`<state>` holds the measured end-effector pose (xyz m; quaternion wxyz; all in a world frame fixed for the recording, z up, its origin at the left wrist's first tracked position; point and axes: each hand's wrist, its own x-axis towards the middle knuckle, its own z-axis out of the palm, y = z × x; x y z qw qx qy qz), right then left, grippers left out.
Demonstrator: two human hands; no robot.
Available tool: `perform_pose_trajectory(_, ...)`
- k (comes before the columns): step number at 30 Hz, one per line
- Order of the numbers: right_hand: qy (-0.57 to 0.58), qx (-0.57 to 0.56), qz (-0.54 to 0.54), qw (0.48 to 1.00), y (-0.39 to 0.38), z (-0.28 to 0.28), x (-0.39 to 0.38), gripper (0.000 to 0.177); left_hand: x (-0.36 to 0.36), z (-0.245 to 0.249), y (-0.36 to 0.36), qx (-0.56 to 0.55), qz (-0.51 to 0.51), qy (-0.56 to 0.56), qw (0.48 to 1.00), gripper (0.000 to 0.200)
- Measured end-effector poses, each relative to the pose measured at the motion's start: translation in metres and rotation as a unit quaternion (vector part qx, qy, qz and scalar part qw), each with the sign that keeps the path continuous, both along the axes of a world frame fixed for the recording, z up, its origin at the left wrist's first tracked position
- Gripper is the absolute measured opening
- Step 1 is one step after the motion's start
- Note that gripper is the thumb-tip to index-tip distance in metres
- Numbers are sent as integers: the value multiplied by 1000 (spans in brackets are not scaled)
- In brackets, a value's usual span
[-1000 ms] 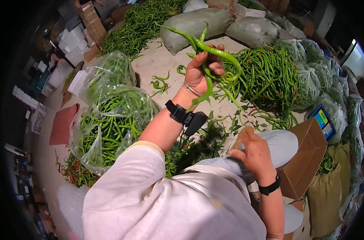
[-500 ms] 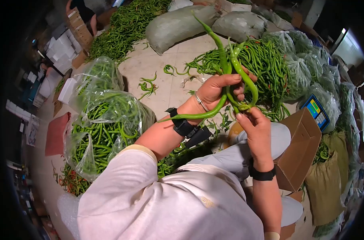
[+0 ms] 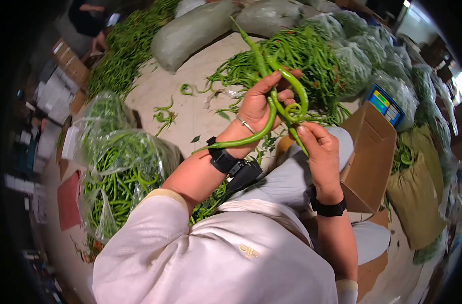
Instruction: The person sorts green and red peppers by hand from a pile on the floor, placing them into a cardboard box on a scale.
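Observation:
My left hand (image 3: 255, 107) is closed round several long green chili peppers (image 3: 252, 48), which stick out above and below the fingers. One of them curves down across the wrist. My right hand (image 3: 323, 154) is closed, thumb and fingers pinching a straight chili pepper (image 3: 298, 141) just below the left hand. A curled pepper tip (image 3: 293, 110) shows between the two hands. Beyond them spreads a big pile of green chili peppers (image 3: 312, 55) on the floor.
Clear plastic bags of peppers (image 3: 114, 167) stand at left. An open cardboard box (image 3: 370, 159) and a blue scale display (image 3: 386, 105) are at right, beside a tan sack (image 3: 416, 187). Stuffed sacks (image 3: 190, 35) lie behind. A person (image 3: 88, 23) stands at far left.
The view has shifted, so surroundings sit farther left and higher. A straight pepper now shows at my right fingertips, pointing down. My left hand keeps its bunch.

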<state>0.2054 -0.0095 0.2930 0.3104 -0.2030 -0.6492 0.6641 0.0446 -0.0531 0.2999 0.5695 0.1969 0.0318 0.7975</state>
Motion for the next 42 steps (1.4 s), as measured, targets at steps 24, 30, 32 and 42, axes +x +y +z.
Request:
perform_pose_trajectory(24, -224, 164, -345, 897, 119, 36, 287, 32, 115, -26, 205, -246, -30, 414, 876, 23)
perform_pose_trajectory(30, -304, 251, -358, 846, 166, 23, 287, 41, 12, -22, 142, -234, 47, 464, 853, 33)
perform_pose_trajectory(32, -339, 268, -360, 827, 186, 9, 289, 44, -31, -60, 120, -345, 54, 431, 832, 26)
perform_pose_trajectory(42, -489, 282, -248, 787, 235, -77, 256, 71, -36, -300, -69, -348, -295, 663, 594, 34)
